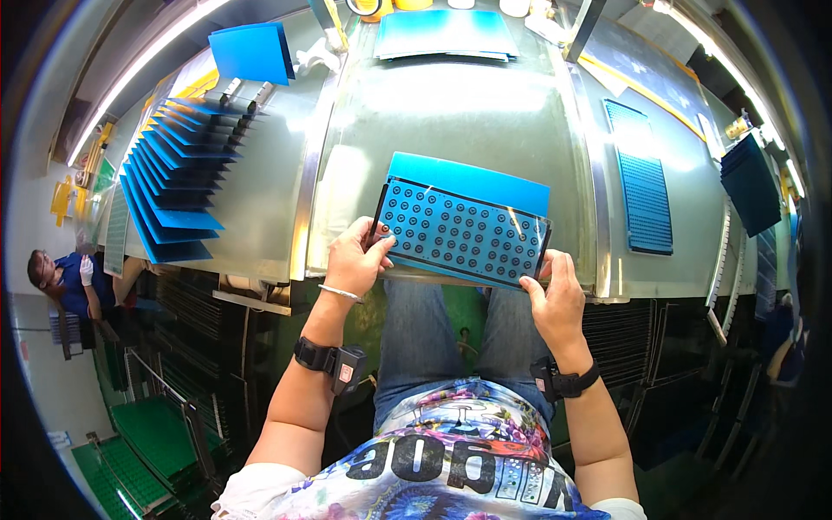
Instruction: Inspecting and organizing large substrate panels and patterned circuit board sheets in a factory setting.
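Between my two hands is a blue patterned panel (459, 227), dark-edged and covered with rows of small round marks. My left hand (358, 251) pinches its left edge, thumb on the face. At the lower right corner, my right hand (556, 290) grips it between thumb and fingers. The panel is tilted over the table's front edge. Behind it lies a plain blue sheet (477, 179), partly covered by the panel; whether the two touch I cannot tell.
Several blue sheets (178, 178) stand fanned in a rack at left, with more blue sheets (251, 54) behind. A stack of blue sheets (446, 35) lies at the back. Another patterned panel (640, 178) rests on the right. A seated person (78, 282) is at far left.
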{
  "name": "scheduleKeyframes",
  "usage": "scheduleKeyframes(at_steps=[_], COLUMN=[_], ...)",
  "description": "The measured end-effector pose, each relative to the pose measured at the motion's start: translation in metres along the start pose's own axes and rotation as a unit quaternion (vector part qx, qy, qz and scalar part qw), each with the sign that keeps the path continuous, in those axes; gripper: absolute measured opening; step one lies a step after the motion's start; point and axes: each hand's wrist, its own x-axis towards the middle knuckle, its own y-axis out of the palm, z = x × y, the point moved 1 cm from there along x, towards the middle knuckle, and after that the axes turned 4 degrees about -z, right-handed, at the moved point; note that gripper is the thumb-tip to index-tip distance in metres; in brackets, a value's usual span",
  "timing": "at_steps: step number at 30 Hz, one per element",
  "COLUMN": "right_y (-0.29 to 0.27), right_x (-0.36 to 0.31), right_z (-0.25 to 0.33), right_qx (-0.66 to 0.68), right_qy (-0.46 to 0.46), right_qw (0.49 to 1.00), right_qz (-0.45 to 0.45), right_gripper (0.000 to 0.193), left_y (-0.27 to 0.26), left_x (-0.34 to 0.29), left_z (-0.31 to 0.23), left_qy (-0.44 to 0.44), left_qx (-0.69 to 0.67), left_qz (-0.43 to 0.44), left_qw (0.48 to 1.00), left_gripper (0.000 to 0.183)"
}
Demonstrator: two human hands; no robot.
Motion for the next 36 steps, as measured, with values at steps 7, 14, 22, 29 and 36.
scheduleKeyframes(at_steps=[7,14,22,29,36], right_y=[0.003,0.007,0.008,0.009,-0.005], right_x=[-0.005,-0.006,-0.011,-0.01,0.002], right_z=[-0.003,0.0,-0.003,-0.003,0.017], right_qx=[-0.015,0.002,-0.004,-0.012,-0.124], right_qy=[-0.035,-0.043,-0.039,-0.034,-0.107], right_qw=[0.999,0.999,0.999,0.999,0.985], right_qz=[-0.017,-0.025,-0.026,-0.022,-0.05], right_gripper=[0.04,0.042,0.044,0.046,0.061], left_y=[0.002,-0.004,-0.013,-0.01,-0.008], left_x=[-0.003,-0.003,0.002,-0.005,-0.014], left_z=[0.001,0.001,-0.001,0.007,-0.009], left_qy=[0.037,0.038,0.163,0.222,0.294], left_qx=[0.035,0.059,0.256,0.309,0.402], left_qz=[-0.028,-0.04,-0.013,-0.054,-0.152], left_qw=[0.998,0.997,0.953,0.923,0.854], left_gripper=[0.011,0.014,0.018,0.025,0.063])
